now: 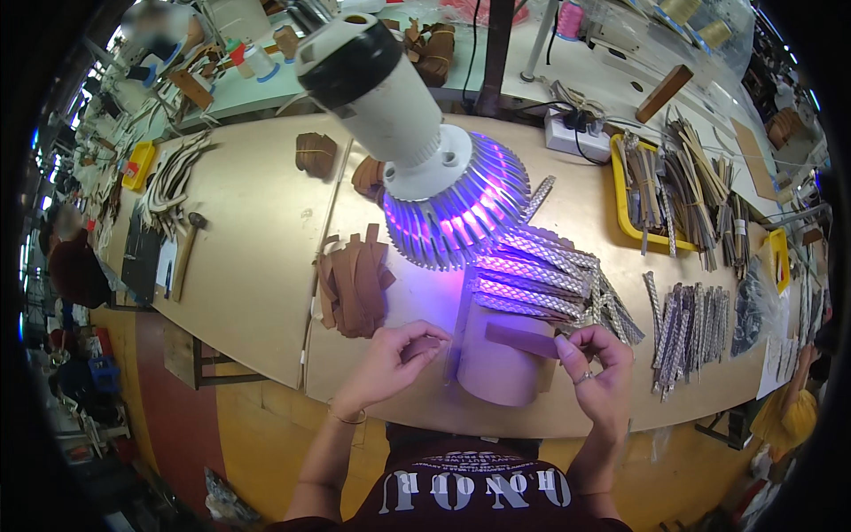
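My right hand (pixel 601 365) pinches one end of a flat brown strip (pixel 516 338) between thumb and fingers. The strip reaches leftward over a curved tan form (pixel 496 377) on the table. My left hand (pixel 386 365) is left of that form, its fingers curled in toward the thumb; what lies inside them, if anything, is not clear. Shiny braided silver strips (pixel 541 275) lie side by side at the far end of the form, partly hidden by a lamp (pixel 456 199) that casts purple light. A pile of brown strips (pixel 353 284) rests beyond my left hand.
At the right lie more braided strips (pixel 690 332) and a yellow tray (pixel 626 222) with long strips. Bundled brown pieces (pixel 316 155) sit farther back. A hammer (pixel 187 253) and pale strips (pixel 177 173) are at the left. A white power strip (pixel 572 140) stands behind.
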Demonstrator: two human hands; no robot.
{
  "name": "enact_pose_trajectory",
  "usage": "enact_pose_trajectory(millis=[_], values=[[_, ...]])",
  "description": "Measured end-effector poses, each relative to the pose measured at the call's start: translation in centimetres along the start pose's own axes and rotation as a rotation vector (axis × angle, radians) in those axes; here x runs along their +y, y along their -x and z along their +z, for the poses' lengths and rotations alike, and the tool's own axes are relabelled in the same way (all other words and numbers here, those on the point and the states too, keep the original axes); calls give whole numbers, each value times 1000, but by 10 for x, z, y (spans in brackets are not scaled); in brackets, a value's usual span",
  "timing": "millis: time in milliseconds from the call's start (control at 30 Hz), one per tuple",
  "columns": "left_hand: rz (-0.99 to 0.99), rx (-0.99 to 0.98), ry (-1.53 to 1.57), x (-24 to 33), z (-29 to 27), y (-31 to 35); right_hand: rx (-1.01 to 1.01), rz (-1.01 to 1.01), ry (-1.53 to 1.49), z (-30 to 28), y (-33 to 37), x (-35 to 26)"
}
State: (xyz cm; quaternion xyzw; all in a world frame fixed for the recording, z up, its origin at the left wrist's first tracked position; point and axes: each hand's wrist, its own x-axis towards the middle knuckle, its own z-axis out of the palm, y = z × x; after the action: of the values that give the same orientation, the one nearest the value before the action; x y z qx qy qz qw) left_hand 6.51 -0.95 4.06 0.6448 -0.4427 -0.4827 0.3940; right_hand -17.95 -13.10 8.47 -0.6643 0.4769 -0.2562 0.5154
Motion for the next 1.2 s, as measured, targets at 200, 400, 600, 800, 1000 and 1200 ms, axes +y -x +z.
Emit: enact_pose_trajectory(millis=[200,400,600,800,1000,1200], values=[[109,33,-20,17,24,3,-27,179,-109,-5,0,22],[194,7,-58,17,39,-2,4,183,-93,0,2,33],[-47,12,586,22,28,17,275,10,109,5,9,38],[165,121,755,45,42,27,-165,-195,-48,3,26,1],[470,268,371,51,61,22,-440,-122,-181,29,24,-23],[556,300,-91,51,60,17,-419,-7,-332,28,27,-18]])
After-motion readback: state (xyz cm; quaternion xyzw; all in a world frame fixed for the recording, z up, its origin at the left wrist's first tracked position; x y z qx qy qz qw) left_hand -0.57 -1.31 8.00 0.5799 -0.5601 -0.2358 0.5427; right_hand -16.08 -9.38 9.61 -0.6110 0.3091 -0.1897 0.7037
